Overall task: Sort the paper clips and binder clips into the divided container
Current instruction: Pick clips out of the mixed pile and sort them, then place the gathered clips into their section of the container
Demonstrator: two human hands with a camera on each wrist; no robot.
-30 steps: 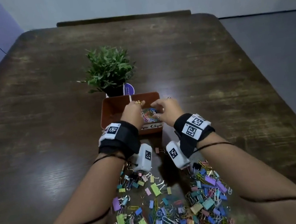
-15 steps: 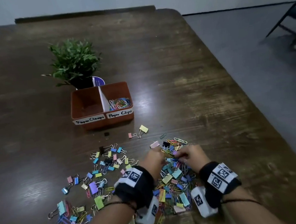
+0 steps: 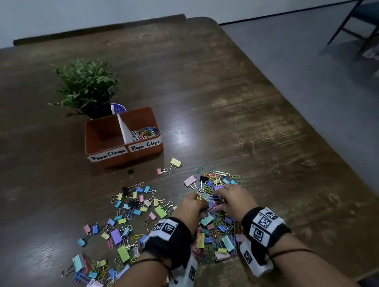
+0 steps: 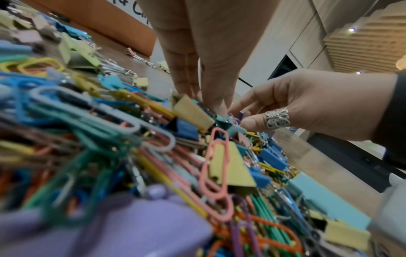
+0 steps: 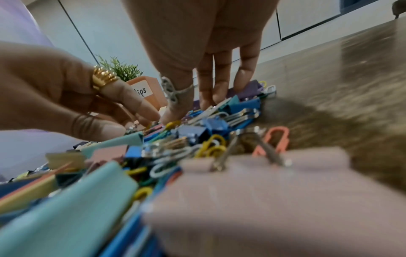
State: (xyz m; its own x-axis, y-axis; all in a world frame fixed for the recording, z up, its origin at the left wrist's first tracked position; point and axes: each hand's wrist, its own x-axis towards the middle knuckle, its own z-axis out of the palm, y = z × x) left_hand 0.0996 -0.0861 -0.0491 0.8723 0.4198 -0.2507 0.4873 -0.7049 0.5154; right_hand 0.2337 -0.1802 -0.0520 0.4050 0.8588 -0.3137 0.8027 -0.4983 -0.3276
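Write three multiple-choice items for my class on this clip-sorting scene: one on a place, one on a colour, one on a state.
1. Where is the potted plant?
A. Behind the container
B. On the chair
C. Among the loose clips

2. What colour is the divided container?
A. White
B. Orange-brown
C. Green

3. What is the state of the compartment labelled Paper Clamps?
A. Full of clips
B. Covered by a lid
C. Empty

Answers:
1 A, the plant stands just past the container's far wall.
2 B, its walls are orange-brown.
3 C, only the Paper Clips compartment holds clips.

The divided container [image 3: 125, 156] carries two handwritten labels: "Paper Clamps" left, "Paper Clips" right
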